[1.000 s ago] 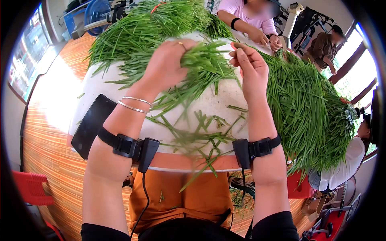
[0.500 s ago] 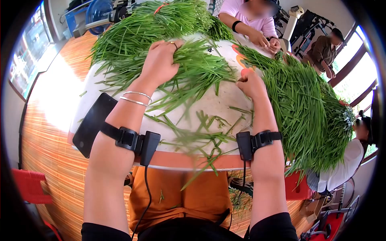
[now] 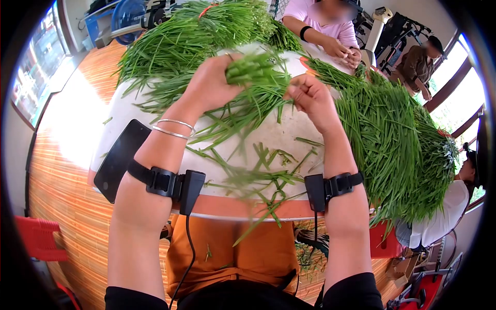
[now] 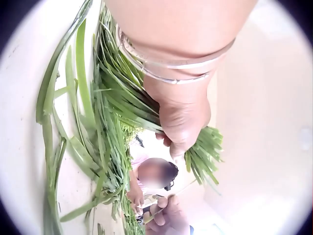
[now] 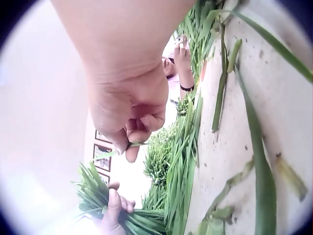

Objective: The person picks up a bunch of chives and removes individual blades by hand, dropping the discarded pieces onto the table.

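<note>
The left hand (image 3: 214,82) grips a bunch of long green leaves (image 3: 253,70) above the table; in the left wrist view its fingers wrap round the bunch (image 4: 204,152), whose ends stick out past the thumb. Just right of the bunch, the right hand (image 3: 314,101) has thumb and forefinger together. Seen from the right wrist, that hand (image 5: 129,107) pinches a thin green blade (image 5: 137,144) between its fingertips. Loose leaves lie on the white table (image 3: 268,137) below both hands.
Large leaf piles stand at the back left (image 3: 170,46) and along the right (image 3: 382,139). A black phone (image 3: 121,160) lies at the table's left edge. Across the table sits a person in pink (image 3: 341,31); others are at the right.
Since half a second ago, the left hand has lifted the bunch and turned its ends toward the right. The right hand has moved up and left, close to the bunch.
</note>
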Action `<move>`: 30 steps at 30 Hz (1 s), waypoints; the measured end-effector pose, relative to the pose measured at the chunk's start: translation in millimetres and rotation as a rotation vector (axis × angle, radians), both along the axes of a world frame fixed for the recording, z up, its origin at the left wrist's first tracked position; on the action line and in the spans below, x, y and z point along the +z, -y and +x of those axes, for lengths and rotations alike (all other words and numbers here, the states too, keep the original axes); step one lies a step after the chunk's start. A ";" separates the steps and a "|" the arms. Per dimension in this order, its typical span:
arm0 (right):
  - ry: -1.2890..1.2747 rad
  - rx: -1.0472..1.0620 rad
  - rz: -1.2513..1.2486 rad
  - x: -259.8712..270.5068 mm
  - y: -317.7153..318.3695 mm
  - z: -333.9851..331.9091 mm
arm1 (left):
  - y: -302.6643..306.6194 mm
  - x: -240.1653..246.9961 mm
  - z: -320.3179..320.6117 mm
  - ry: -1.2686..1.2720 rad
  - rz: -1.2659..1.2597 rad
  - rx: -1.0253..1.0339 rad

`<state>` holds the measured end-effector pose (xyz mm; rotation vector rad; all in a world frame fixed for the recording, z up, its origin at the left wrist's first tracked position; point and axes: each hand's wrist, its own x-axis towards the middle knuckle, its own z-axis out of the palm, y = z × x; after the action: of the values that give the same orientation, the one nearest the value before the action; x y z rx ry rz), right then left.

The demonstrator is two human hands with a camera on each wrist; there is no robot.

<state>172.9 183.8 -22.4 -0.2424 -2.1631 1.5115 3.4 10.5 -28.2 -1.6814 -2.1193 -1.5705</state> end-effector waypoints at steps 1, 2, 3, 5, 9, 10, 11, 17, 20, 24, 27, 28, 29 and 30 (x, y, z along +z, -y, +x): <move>0.018 0.061 -0.011 -3.9 3.2 -3.0 | 0.2 -0.2 3.7 -0.074 -0.028 -0.027; 0.035 0.121 -0.022 -8.2 5.3 -5.7 | 0.1 0.4 7.3 -0.075 -0.029 -0.026; 0.089 0.113 0.051 -11.7 7.3 -7.8 | -0.2 1.6 11.2 -0.024 -0.061 -0.102; 0.134 0.160 0.129 -7.6 12.6 -7.9 | -0.1 4.6 18.4 0.047 -0.079 -0.213; 0.103 0.208 0.058 -7.8 20.4 -8.9 | 1.2 11.2 25.0 0.048 -0.167 -0.290; 0.170 0.202 0.049 -8.0 18.8 -9.6 | 0.4 8.4 24.4 0.111 -0.129 -0.259; 0.170 0.202 0.050 -6.0 20.4 -8.6 | 0.0 6.0 23.5 0.174 -0.091 -0.228; 0.199 0.191 0.041 -9.0 18.3 -8.4 | -1.8 4.1 13.7 0.120 0.081 -0.105; 0.137 0.197 0.040 -10.9 15.9 -9.4 | -1.4 4.7 11.9 0.102 0.142 -0.040; 0.159 -0.014 -0.094 -4.5 11.2 -9.7 | 1.0 7.6 12.6 -0.039 0.215 0.041; 0.101 -0.036 -0.255 -9.4 -0.4 -7.9 | 0.6 5.1 8.9 -0.070 0.402 0.120; 0.064 0.031 -0.283 -11.6 -4.1 -6.6 | 0.2 5.7 3.4 -0.069 0.402 0.120; 0.065 0.031 -0.283 -5.9 -0.9 -0.2 | -0.5 7.2 -3.5 -0.263 0.455 0.216; 0.137 0.242 -0.239 4.6 7.0 9.5 | -0.9 8.4 -8.3 -0.459 0.507 0.313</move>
<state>182.4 176.7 -17.8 -0.1727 -2.1777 1.9451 -4.8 11.4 -19.8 -1.3022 -1.5064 -1.3179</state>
